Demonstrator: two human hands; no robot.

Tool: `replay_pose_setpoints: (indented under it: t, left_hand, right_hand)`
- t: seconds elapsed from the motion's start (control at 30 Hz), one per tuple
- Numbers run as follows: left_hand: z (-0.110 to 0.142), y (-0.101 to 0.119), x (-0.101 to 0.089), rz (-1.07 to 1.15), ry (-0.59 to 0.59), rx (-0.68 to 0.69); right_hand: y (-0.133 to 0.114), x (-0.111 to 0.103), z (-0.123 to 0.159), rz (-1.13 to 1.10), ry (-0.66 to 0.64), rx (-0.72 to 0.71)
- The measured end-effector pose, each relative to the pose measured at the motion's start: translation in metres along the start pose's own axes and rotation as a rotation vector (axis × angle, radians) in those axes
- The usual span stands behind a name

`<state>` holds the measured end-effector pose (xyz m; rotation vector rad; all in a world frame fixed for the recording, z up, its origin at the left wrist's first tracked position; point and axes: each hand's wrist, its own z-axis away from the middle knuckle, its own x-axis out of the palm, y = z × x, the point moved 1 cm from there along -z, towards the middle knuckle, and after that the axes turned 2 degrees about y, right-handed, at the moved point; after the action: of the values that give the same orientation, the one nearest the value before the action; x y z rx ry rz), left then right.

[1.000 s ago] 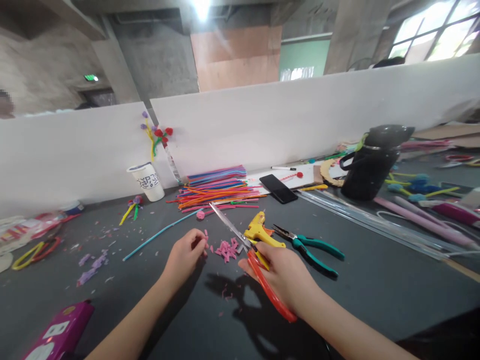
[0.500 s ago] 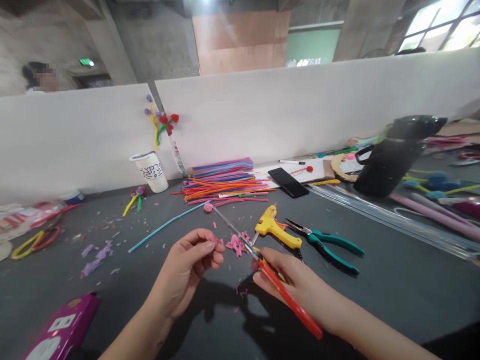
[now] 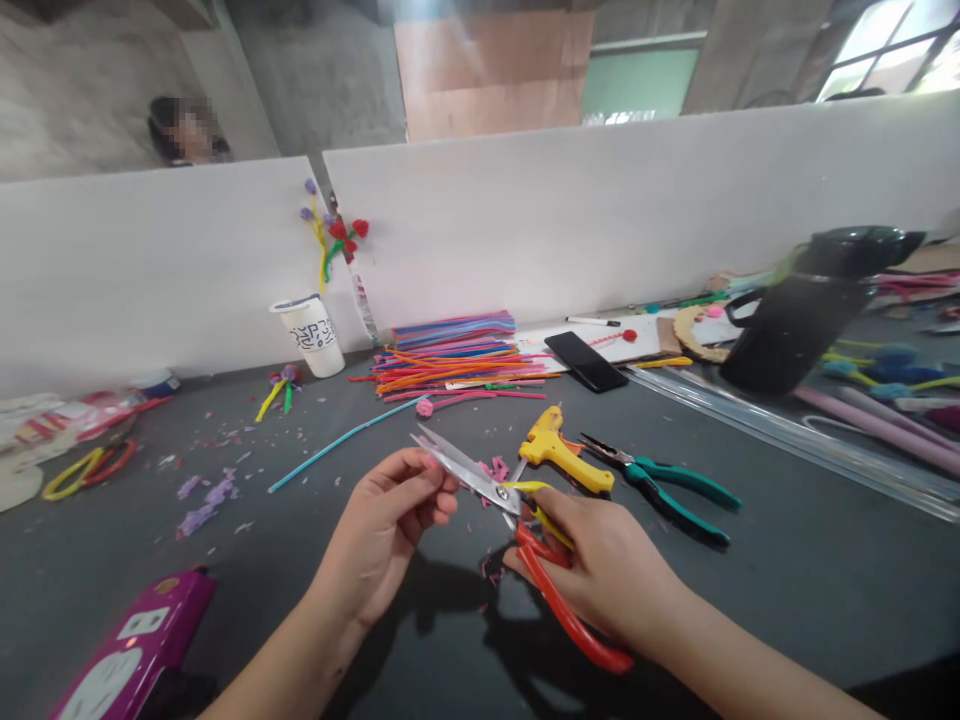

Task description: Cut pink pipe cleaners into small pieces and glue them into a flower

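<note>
The person's left hand is near the middle of the tabletop, its thumb and index finger pinching a small pink piece, mostly hidden by the fingers; the right hand, to its right, has its fingers wrapped around the handles of the scissors, whose slightly parted blades point far and left, passing just beside the left fingertips; pink scraps lie behind the blades, partly covered; just right of these is a yellow glue gun, with green-handled pliers beside it; on the far side lie a bundle of colored pipe cleaners and, to its right, a black phone; a paper cup stands left of the bundle.
</note>
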<state>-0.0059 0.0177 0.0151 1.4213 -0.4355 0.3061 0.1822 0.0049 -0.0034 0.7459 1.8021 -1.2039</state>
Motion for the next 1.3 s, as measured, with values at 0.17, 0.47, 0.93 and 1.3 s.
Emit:
replay_pose_setpoints:
  t: [0.17,0.47,0.93,1.3]
  left_hand:
    - [0.001,0.001,0.000,-0.003,0.019,0.022]
    - [0.004,0.003,0.002,-0.052,0.027,0.177]
    - [0.002,0.005,0.001,-0.071,-0.004,0.198]
    - [0.002,0.006,0.001,-0.071,0.003,0.175]
  right_hand:
    - [0.003,0.004,0.005,0.092,0.033,-0.069]
    - [0.001,0.007,0.011,0.160,0.070,-0.124]
    - [-0.001,0.010,0.012,0.210,0.099,-0.146]
    - [-0.002,0.008,0.012,0.244,0.079,-0.137]
